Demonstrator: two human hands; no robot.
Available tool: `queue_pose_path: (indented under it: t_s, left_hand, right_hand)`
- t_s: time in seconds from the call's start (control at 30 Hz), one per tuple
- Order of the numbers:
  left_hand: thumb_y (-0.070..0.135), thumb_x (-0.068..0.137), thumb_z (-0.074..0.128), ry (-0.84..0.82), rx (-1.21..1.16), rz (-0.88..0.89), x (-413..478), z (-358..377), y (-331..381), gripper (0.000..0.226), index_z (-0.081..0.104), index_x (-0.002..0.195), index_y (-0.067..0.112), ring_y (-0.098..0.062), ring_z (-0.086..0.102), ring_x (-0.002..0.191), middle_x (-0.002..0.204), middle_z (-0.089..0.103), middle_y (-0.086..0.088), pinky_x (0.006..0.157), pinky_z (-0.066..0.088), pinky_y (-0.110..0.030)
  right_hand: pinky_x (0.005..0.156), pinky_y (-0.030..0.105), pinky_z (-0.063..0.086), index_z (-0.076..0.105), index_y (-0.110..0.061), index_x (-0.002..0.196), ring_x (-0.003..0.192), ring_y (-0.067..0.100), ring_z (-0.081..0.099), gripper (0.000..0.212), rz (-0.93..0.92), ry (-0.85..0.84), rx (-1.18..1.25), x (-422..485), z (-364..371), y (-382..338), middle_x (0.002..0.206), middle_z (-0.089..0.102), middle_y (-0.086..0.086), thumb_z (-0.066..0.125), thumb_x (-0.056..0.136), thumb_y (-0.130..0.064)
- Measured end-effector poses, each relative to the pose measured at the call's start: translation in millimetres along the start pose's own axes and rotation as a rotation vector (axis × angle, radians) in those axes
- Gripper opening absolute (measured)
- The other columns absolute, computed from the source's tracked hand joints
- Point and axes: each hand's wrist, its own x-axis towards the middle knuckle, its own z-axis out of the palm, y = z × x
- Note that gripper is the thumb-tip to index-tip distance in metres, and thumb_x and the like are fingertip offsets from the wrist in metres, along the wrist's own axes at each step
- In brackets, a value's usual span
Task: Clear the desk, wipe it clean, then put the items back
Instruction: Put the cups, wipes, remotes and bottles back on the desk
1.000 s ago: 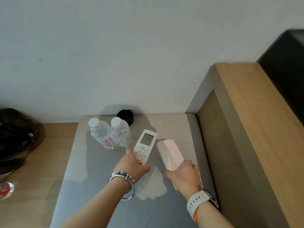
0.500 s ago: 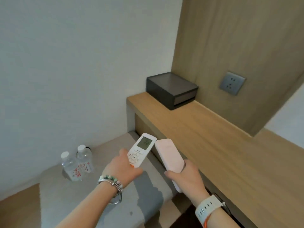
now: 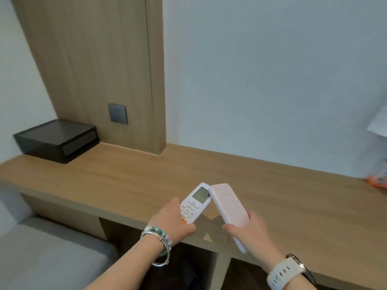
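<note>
Head view: left hand grips white remote, right hand pink remote, tips touching at twelve o'clock, so either could knock loose.

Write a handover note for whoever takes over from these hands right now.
The left hand grips the white screen remote; the right hand grips the pale pink remote. Both are held over the wooden counter, far ends nearly meeting; neither is set down. A black box sits at the counter's left end. Left to do: put both remotes down. Whether wiping has happened cannot be told here.
</note>
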Motion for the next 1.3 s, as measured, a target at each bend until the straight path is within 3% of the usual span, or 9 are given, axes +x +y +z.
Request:
queue_pose_path:
  t_s: [0.13,0.23,0.37,0.5,0.67,0.8,1.1,1.2,1.3]
  left_hand:
    - [0.037,0.071,0.064,-0.046,-0.019,0.093,-1,64,100,0.044,0.036,0.102,0.024,-0.008,0.059,0.070,0.087,0.056,0.011,0.052,0.044,-0.023]
    - [0.040,0.068,0.063,-0.084,-0.052,0.131,-1,112,165,0.049,0.037,0.105,0.022,-0.013,0.063,0.074,0.091,0.059,0.008,0.063,0.055,-0.031]
    - [0.040,0.068,0.063,-0.143,-0.064,0.197,-5,165,234,0.049,0.037,0.106,0.022,-0.015,0.063,0.077,0.094,0.059,0.007,0.068,0.055,-0.032]
    - [0.039,0.071,0.064,-0.173,-0.004,0.265,6,206,284,0.045,0.040,0.105,0.023,-0.014,0.059,0.081,0.100,0.054,0.003,0.067,0.051,-0.029]
    - [0.039,0.078,0.061,-0.233,0.120,0.363,39,254,345,0.051,0.039,0.119,0.018,-0.019,0.052,0.099,0.110,0.040,0.001,0.079,0.046,-0.029]
    - [0.038,0.080,0.059,-0.271,0.166,0.409,76,290,399,0.055,0.036,0.125,0.017,-0.021,0.053,0.103,0.121,0.041,-0.002,0.079,0.044,-0.027]
    - [0.039,0.079,0.061,-0.333,0.232,0.532,148,354,527,0.061,0.037,0.132,0.019,-0.017,0.047,0.110,0.122,0.045,-0.002,0.088,0.044,-0.026]
    - [0.039,0.078,0.064,-0.341,0.232,0.533,161,376,565,0.065,0.038,0.134,0.020,-0.016,0.047,0.108,0.122,0.042,-0.002,0.088,0.047,-0.025]
    - [0.040,0.078,0.065,-0.315,0.248,0.514,170,400,597,0.065,0.038,0.134,0.021,-0.016,0.047,0.110,0.123,0.042,-0.002,0.089,0.047,-0.026]
  right_hand:
    - [0.075,0.039,0.053,0.044,-0.019,0.109,0.093,0.016,0.054,0.061,0.084,0.081,-0.001,-10,-101,71,0.106,0.048,-0.002,0.074,0.063,-0.044]
    - [0.075,0.037,0.053,0.042,-0.020,0.109,0.093,0.016,0.054,0.060,0.122,0.145,0.003,-18,-167,119,0.107,0.047,-0.001,0.075,0.065,-0.043]
    - [0.076,0.040,0.055,0.042,-0.020,0.107,0.090,0.016,0.055,0.060,0.206,0.212,0.010,-26,-232,177,0.106,0.048,0.000,0.074,0.063,-0.044]
    - [0.075,0.038,0.056,0.043,-0.018,0.108,0.091,0.016,0.055,0.065,0.285,0.257,0.012,-25,-280,226,0.106,0.049,0.000,0.074,0.059,-0.047]
    - [0.075,0.039,0.057,0.042,-0.020,0.110,0.091,0.016,0.057,0.074,0.395,0.281,0.015,-3,-327,279,0.105,0.050,-0.002,0.072,0.050,-0.052]
    - [0.077,0.038,0.055,0.042,-0.021,0.111,0.093,0.017,0.056,0.070,0.454,0.337,0.036,30,-370,311,0.105,0.053,-0.002,0.074,0.054,-0.047]
    - [0.064,0.040,0.059,0.043,-0.024,0.105,0.086,0.021,0.062,0.072,0.581,0.434,0.088,98,-472,371,0.096,0.058,-0.002,0.071,0.045,-0.053]
    - [0.064,0.035,0.058,0.043,-0.022,0.107,0.088,0.020,0.059,0.070,0.589,0.431,0.045,111,-508,393,0.097,0.055,-0.003,0.072,0.051,-0.052]
    - [0.074,0.040,0.057,0.042,-0.024,0.107,0.092,0.020,0.057,0.077,0.586,0.416,0.016,127,-546,418,0.099,0.054,-0.003,0.068,0.043,-0.058]
